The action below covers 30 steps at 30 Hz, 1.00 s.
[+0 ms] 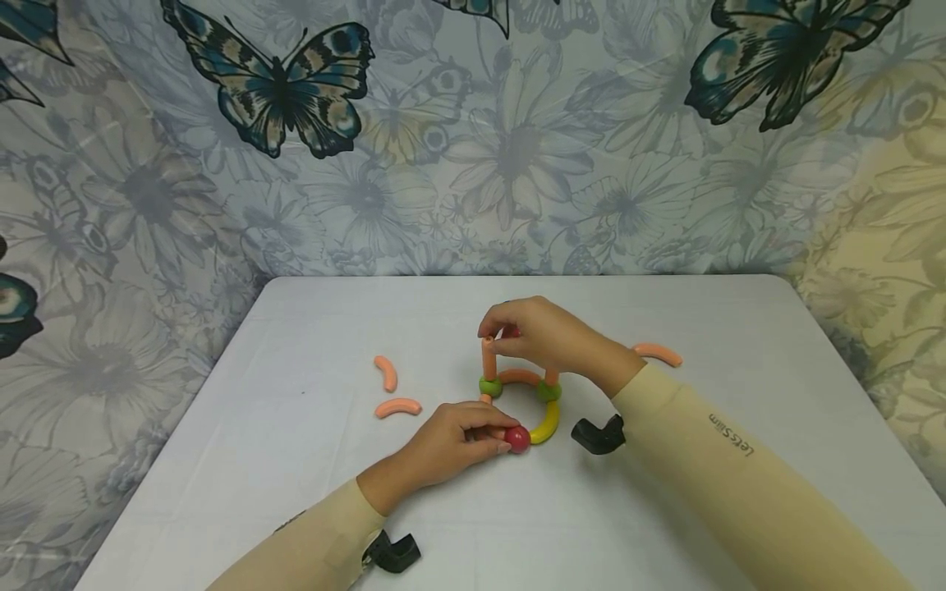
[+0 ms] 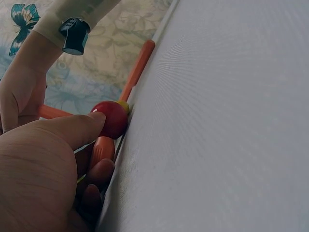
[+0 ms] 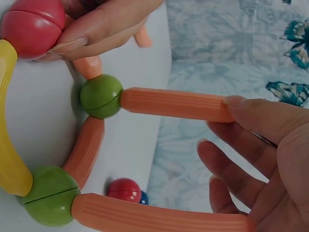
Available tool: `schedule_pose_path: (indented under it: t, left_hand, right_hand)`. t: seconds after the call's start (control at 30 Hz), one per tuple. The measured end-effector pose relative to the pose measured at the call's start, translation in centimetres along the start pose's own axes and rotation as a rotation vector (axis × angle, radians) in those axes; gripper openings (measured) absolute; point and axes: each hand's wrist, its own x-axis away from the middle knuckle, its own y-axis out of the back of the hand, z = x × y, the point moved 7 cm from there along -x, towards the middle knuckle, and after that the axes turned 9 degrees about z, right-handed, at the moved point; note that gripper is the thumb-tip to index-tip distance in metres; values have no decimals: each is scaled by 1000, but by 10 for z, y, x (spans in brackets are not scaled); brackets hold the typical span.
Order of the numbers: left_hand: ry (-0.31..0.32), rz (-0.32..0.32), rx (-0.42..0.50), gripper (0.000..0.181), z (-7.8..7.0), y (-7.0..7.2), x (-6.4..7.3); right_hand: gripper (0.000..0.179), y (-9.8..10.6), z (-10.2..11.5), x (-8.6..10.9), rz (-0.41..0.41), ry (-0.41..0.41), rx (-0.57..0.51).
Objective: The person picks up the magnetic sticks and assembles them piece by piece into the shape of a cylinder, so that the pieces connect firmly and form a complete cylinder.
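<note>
A ring of magnetic building pieces lies on the table: a yellow curved stick (image 1: 545, 423), orange curved sticks, two green balls (image 3: 50, 195) and a red ball (image 1: 517, 439). My left hand (image 1: 460, 439) pinches the red ball between thumb and fingers at the ring's near side. From one green ball (image 3: 101, 95) stands an upright orange stick (image 3: 176, 104). My right hand (image 1: 543, 332) holds this stick's top end between thumb and finger. A second orange stick (image 3: 159, 213) rises from the other green ball, its top beside the right palm.
Two loose curved orange sticks, one upper (image 1: 386, 373) and one lower (image 1: 398, 407), lie left of the ring. Another orange stick (image 1: 658, 354) lies beyond the right wrist. A red ball (image 3: 124, 190) and a blue ball (image 3: 144, 197) sit behind the ring. The patterned wall covering (image 1: 517, 164) stands behind the table.
</note>
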Motion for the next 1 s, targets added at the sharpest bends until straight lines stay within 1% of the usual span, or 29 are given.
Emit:
schedule_pose_path:
  t: [0.1, 0.2, 0.37, 0.53, 0.63, 0.8, 1.0]
  left_hand:
    - [4, 0, -12, 28, 0, 0, 0]
    - [11, 5, -19, 28, 0, -1, -1]
    - [15, 11, -21, 27, -1, -1, -1]
    - [22, 7, -35, 27, 0, -1, -1]
    - [25, 4, -36, 27, 1, -1, 0]
    - [41, 2, -23, 27, 3, -1, 1]
    - [53, 7, -43, 27, 3, -2, 0]
  right_hand:
    - [20, 2, -1, 3, -5, -8, 2]
    - [21, 5, -3, 9, -30, -3, -1]
    - [19, 14, -13, 25, -100, 10, -50]
    - [20, 24, -29, 45, -178, -3, -116]
    - [22, 27, -38, 54, -220, -19, -137]
    - [18, 24, -46, 63, -237, -33, -154]
    - [10, 19, -50, 70, -253, -20, -144]
